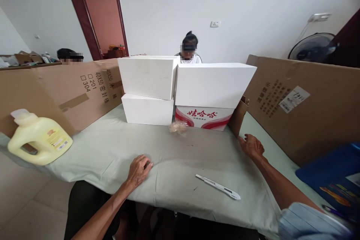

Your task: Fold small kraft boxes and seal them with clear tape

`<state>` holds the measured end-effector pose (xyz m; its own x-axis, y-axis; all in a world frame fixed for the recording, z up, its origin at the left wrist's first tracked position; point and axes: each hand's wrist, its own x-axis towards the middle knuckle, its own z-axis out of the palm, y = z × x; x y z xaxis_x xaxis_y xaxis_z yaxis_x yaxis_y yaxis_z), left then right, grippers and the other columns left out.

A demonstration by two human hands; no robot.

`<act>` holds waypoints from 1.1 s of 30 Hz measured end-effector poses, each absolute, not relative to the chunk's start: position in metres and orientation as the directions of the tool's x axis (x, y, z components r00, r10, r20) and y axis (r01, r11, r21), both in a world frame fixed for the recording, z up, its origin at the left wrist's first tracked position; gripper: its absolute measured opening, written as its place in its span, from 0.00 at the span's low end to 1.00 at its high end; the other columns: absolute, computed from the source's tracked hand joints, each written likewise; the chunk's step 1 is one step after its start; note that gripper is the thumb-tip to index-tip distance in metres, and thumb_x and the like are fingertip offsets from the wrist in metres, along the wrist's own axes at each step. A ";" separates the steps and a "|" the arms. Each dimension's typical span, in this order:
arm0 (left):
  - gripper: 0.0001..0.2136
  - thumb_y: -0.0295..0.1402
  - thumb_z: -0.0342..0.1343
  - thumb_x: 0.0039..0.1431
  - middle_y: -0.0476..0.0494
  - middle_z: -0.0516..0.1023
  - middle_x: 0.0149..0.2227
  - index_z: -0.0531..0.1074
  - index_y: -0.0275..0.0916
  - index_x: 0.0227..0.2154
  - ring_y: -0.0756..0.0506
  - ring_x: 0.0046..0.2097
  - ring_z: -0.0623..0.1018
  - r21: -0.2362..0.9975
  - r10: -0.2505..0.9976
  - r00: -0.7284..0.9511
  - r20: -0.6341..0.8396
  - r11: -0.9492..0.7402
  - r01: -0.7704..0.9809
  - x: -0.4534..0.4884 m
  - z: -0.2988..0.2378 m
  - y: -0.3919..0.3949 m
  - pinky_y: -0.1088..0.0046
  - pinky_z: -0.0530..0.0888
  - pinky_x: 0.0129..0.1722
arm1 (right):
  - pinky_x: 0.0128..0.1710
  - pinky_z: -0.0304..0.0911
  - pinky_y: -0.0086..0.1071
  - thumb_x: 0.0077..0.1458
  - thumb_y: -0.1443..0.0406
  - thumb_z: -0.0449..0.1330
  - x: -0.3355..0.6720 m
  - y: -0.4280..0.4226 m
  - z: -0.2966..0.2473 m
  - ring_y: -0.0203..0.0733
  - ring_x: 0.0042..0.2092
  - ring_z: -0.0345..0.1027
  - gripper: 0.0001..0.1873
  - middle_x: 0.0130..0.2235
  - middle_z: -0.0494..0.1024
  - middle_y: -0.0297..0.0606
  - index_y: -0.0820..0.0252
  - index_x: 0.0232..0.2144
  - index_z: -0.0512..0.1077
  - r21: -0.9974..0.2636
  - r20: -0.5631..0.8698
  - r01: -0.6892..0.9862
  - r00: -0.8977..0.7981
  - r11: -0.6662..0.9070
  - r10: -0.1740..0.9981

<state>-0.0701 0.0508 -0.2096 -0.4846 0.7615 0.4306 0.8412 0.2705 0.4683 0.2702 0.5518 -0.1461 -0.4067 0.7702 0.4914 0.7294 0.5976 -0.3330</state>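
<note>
My left hand (140,170) rests on the cloth-covered table (112,150) near its front edge, fingers loosely curled, with nothing visible in it. On the right, my right hand (253,145) is beside the lower end of a brown cardboard piece (238,117); its thumb and fingers are apart, and whether they touch the cardboard I cannot tell. Between my hands lies a white utility knife (218,186). Ahead stand two white boxes (147,108) stacked on the left, and another white box (213,84) on top of a red-and-white printed carton (204,118).
A crumpled clear plastic wad (179,128) lies before the boxes. A pale yellow jug (39,138) stands at left, a blue container (333,178) at right. Large cardboard panels (92,93) flank the table. One person (191,58) is behind the boxes, another (67,56) at left.
</note>
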 end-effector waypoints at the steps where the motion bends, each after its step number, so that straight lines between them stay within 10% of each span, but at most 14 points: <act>1: 0.11 0.39 0.55 0.70 0.43 0.81 0.34 0.78 0.43 0.33 0.41 0.40 0.80 0.469 0.762 -0.485 0.428 0.272 0.840 -0.071 -0.210 0.051 0.64 0.74 0.44 | 0.41 0.65 0.51 0.70 0.44 0.47 0.273 0.542 -0.148 0.62 0.44 0.76 0.38 0.44 0.82 0.67 0.70 0.52 0.81 -0.329 0.472 0.740 -0.408 0.586 0.781; 14: 0.09 0.36 0.56 0.70 0.44 0.81 0.35 0.78 0.42 0.35 0.41 0.41 0.79 0.451 0.772 -0.466 0.431 0.263 0.853 -0.077 -0.215 0.049 0.64 0.75 0.46 | 0.44 0.73 0.39 0.75 0.48 0.55 0.325 0.328 -0.174 0.49 0.44 0.78 0.19 0.43 0.81 0.44 0.54 0.47 0.76 -0.104 0.393 0.265 -0.874 0.959 0.285; 33: 0.26 0.33 0.57 0.69 0.33 0.72 0.73 0.72 0.41 0.69 0.30 0.73 0.71 0.044 0.877 -0.202 0.436 0.203 0.978 0.008 -0.254 -0.027 0.48 0.71 0.67 | 0.40 0.65 0.36 0.76 0.61 0.50 0.233 0.322 -0.160 0.46 0.37 0.72 0.10 0.36 0.78 0.39 0.52 0.38 0.65 -0.190 0.424 0.315 -0.828 0.930 0.367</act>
